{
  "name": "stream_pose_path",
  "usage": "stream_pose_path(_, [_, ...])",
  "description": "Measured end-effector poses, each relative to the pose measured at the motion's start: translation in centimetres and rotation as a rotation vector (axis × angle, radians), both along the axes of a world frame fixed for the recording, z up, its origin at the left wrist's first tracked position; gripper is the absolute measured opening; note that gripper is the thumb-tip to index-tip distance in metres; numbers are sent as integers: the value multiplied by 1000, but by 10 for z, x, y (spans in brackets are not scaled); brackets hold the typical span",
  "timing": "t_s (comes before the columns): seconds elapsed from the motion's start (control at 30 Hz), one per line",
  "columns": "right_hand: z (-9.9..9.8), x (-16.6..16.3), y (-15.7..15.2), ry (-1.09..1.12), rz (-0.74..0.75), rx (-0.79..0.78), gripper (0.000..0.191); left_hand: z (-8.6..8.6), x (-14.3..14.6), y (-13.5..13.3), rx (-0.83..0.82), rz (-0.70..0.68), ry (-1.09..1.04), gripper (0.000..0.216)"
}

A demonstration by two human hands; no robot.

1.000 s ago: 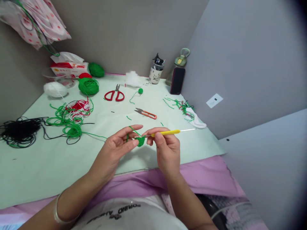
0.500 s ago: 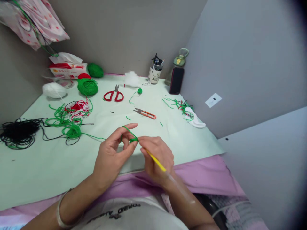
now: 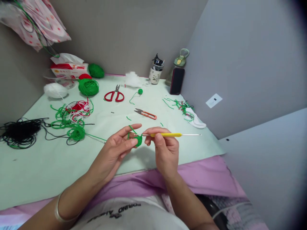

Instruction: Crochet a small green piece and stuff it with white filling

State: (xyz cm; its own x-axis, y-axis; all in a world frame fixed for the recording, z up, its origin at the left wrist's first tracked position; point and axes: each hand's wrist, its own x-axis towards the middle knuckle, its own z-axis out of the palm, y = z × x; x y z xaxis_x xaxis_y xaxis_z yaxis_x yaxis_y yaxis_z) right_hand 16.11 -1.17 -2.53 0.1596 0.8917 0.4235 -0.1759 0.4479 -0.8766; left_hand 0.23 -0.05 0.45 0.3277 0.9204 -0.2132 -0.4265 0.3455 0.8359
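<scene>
My left hand [image 3: 120, 143] is closed, pinching a small round piece of green crochet [image 3: 138, 141] between thumb and fingers. Green yarn runs over its raised index finger and trails left to a small green yarn bundle [image 3: 76, 132]. My right hand [image 3: 165, 147] grips a crochet hook [image 3: 169, 134] by its yellow handle, held nearly level. One metal end points left and meets the edge of the crochet piece; the other sticks out to the right. Whether the tip sits inside a stitch I cannot tell.
Thread snips [image 3: 146, 114] and red-handled scissors [image 3: 114, 95] lie beyond my hands. Black yarn [image 3: 20, 131], a green yarn ball [image 3: 88, 87] and a white yarn ball [image 3: 56, 91] are at left. A phone [image 3: 177, 81] leans on a bottle [image 3: 180, 59] by the right wall.
My right hand has turned the hook from a downward slant to nearly level. The crochet piece now shows its round face, and the green bundle has shifted slightly right.
</scene>
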Motion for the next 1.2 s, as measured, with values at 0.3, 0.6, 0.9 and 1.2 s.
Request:
stream_pose_path(0.3, [4,3,-2,83,65,-46,22,-2,-2,-2,31,-27,48,44])
stream_pose_path(0.6, [5,5,-13,-552,-181,331,23,-10,0,-4,244,137,268,41])
stream_pose_path(0.9, [-3,4,-13,-441,-244,326,30,-4,-2,2,-120,-49,-82,49])
stream_pose_path(1.2, [0,0,-7,-392,-172,230,22,-9,7,-4,89,69,57,44])
